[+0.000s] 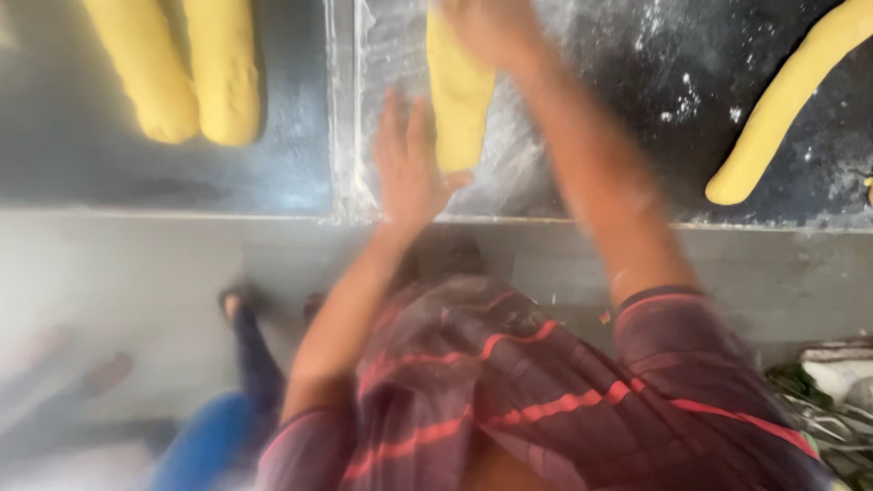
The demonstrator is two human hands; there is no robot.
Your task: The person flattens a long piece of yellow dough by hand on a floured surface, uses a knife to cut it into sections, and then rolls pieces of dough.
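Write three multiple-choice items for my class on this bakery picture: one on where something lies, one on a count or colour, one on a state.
1. Where does the dough roll under the hands lie?
A. on the dark floured worktop
B. on the floor
C. in a bowl

2. How many yellow dough rolls show?
A. two
B. four
C. six

3. How is the left hand?
A. clenched in a fist
B. open, fingers spread
C. holding a knife

Answers:
1 A, flour dusts the dark worktop around it.
2 B, two at left, one central, one at right.
3 B, its fingers fan out beside the roll; the right hand rests on top.
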